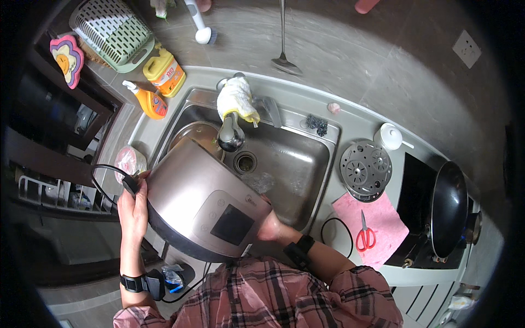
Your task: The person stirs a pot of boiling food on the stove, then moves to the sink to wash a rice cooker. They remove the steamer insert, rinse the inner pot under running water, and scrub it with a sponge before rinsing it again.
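A Midea kitchen appliance with a brushed-metal shell (180,180), dark base and black display panel is held tilted over the front left of the steel sink (287,180). My left hand (134,209) grips its left side and also has the black power plug (131,184) and a loop of cord against it. On the opposite side, my right hand (268,225) supports the shell, its fingers partly hidden behind it. Above the appliance is the faucet (231,135), with a white cloth (237,98) wrapped around its neck. A round pan (199,133) in the sink is partly covered by the appliance.
Right of the sink are a perforated metal disc (365,168), a pink cloth (385,225) with red-handled scissors (365,238), and a black wok (450,209) on the cooktop. A yellow detergent jug (165,74) and an orange spray bottle (151,103) stand back left.
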`<state>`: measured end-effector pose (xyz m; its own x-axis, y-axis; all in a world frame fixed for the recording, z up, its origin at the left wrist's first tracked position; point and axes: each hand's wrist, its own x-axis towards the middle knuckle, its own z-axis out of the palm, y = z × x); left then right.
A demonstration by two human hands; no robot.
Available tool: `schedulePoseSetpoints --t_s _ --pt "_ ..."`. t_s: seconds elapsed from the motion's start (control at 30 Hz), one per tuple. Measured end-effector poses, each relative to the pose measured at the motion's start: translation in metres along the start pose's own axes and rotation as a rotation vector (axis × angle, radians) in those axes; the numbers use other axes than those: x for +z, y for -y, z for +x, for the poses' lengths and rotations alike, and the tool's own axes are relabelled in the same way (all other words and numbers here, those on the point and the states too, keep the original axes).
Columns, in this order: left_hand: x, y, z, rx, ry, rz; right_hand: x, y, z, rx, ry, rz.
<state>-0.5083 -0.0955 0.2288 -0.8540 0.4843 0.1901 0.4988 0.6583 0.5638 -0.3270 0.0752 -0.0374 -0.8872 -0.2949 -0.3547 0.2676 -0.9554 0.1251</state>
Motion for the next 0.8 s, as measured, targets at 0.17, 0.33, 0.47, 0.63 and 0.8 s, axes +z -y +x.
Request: schedulePoseSetpoints --t_s 0.17,0.33,0.47,0.63,0.8 --pt "0.000 -0.017 0.014 0.030 0.025 0.098 -0.010 0.006 0.007 0.047 0.092 0.015" --pt "0.003 -0.026 0.013 0.013 0.015 0.160 0.033 0.002 -0.025 0.020 -0.101 -0.121" --pt "0.008 -0.033 0.014 -0.038 0.040 0.256 -0.028 -0.001 0.000 0.262 0.659 0.444" --pt "0.001 -0.023 0.005 -0.088 0.041 0.222 0.017 -0.007 -0.015 0.058 0.043 0.149" --pt "0.006 -0.011 0.001 -0.097 0.037 0.073 -0.023 0.017 0.002 0.002 -0.054 -0.021"
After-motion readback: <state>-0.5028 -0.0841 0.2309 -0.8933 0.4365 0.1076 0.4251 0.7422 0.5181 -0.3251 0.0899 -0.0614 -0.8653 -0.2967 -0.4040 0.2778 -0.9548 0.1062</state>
